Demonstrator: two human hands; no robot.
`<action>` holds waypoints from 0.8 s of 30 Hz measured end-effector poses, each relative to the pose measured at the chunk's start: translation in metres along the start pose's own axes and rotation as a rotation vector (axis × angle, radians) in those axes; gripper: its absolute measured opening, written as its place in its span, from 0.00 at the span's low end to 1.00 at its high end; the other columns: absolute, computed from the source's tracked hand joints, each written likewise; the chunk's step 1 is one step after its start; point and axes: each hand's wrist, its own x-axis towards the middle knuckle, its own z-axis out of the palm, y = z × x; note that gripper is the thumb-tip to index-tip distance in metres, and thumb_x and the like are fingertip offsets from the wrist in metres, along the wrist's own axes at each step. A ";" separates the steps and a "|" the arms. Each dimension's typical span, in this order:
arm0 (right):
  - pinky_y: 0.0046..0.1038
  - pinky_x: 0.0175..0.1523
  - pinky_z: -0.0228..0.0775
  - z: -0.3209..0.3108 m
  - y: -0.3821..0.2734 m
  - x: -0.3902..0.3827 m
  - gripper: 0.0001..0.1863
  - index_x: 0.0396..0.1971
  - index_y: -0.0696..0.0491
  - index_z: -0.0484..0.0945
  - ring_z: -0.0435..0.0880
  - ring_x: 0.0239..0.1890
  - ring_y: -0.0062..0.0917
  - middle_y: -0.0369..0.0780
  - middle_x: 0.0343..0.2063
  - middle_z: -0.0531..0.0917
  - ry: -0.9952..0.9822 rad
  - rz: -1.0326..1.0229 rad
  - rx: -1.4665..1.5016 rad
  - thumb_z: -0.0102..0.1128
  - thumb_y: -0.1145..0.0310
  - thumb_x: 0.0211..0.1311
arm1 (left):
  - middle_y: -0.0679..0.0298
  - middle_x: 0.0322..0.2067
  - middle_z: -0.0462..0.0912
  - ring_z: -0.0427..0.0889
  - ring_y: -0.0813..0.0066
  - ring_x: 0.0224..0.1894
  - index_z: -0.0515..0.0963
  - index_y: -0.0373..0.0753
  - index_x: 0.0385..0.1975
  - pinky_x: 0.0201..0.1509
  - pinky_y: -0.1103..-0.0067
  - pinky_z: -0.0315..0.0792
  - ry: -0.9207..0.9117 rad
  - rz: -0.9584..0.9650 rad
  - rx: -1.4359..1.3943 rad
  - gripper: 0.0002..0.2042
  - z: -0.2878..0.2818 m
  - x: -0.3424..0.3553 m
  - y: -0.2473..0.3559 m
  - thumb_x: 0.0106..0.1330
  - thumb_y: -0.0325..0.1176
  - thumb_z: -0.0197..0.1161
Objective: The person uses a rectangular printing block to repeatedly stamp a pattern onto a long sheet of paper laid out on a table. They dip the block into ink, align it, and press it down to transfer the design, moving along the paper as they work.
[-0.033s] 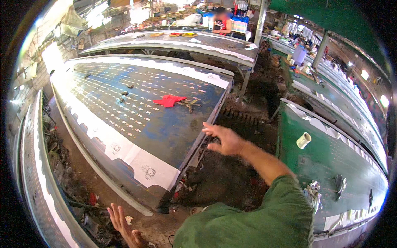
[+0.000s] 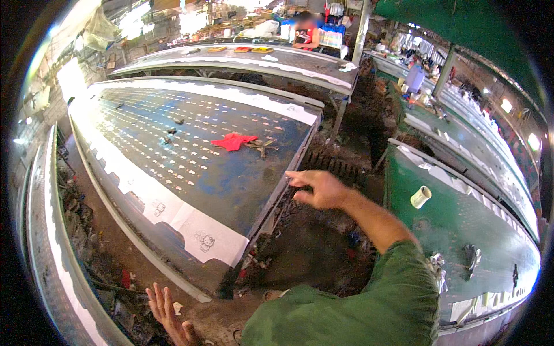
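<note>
My right hand [image 2: 321, 189] is stretched out over the near end edge of a long dark printing table [image 2: 242, 190]. Its fingers point left, loosely extended, and nothing is in them. Low at the left, my left hand [image 2: 168, 316] hangs beside the table's near corner, fingers spread and holding nothing. White paper strips with small cartoon drawings [image 2: 206, 241] line the table's long edge. Farther in on its surface lie a red cloth [image 2: 233, 141] and, touching it, a small cluster of brownish sticks or tools [image 2: 264, 147].
To the right stands a green table [image 2: 444, 242] with a pale cup-like cylinder [image 2: 421, 197] and crumpled silvery scraps [image 2: 472, 260]. Another long table [image 2: 254, 56] runs across the back, where a person in red [image 2: 306, 38] is. Debris litters the dark floor [image 2: 311, 248].
My right hand has shifted slightly right, and its fingers have drawn closer together. The left hand stays nearly in place, still spread. The whole view has moved a little.
</note>
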 end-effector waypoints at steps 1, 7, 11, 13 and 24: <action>0.36 0.53 0.88 -0.035 -0.004 0.003 0.25 0.66 0.50 0.87 0.96 0.45 0.36 0.47 0.46 0.94 -0.075 0.069 -0.117 0.76 0.56 0.75 | 0.46 0.85 0.64 0.52 0.40 0.90 0.71 0.39 0.83 0.90 0.44 0.45 -0.024 0.042 0.028 0.49 -0.013 0.004 0.013 0.81 0.79 0.39; 0.45 0.28 0.69 -0.199 -0.109 0.008 0.24 0.21 0.52 0.76 0.81 0.20 0.45 0.46 0.17 0.77 -0.059 0.025 -0.524 0.79 0.57 0.70 | 0.51 0.44 0.88 0.86 0.48 0.51 0.83 0.38 0.41 0.57 0.54 0.78 0.342 0.238 0.076 0.12 -0.049 0.014 0.035 0.79 0.41 0.70; 0.38 0.23 0.60 -0.181 -0.141 -0.024 0.26 0.16 0.53 0.67 0.73 0.14 0.36 0.40 0.14 0.70 0.283 -0.312 -0.250 0.78 0.72 0.65 | 0.54 0.36 0.86 0.84 0.57 0.39 0.82 0.37 0.35 0.45 0.61 0.78 0.174 0.032 -0.106 0.13 -0.051 -0.016 0.014 0.81 0.39 0.68; 0.37 0.23 0.58 -0.145 -0.084 -0.024 0.26 0.16 0.53 0.66 0.69 0.14 0.33 0.40 0.14 0.69 0.407 -0.180 -0.267 0.78 0.73 0.65 | 0.56 0.32 0.86 0.83 0.61 0.33 0.82 0.37 0.31 0.39 0.64 0.77 0.084 -0.087 -0.164 0.15 -0.033 -0.031 -0.016 0.82 0.37 0.67; 0.31 0.25 0.55 -0.104 -0.034 0.022 0.24 0.18 0.55 0.66 0.63 0.19 0.16 0.37 0.15 0.64 0.373 -0.120 0.080 0.74 0.80 0.66 | 0.63 0.21 0.61 0.62 0.65 0.22 0.62 0.41 0.20 0.27 0.65 0.58 0.412 0.033 -0.009 0.23 -0.095 0.010 0.089 0.71 0.14 0.69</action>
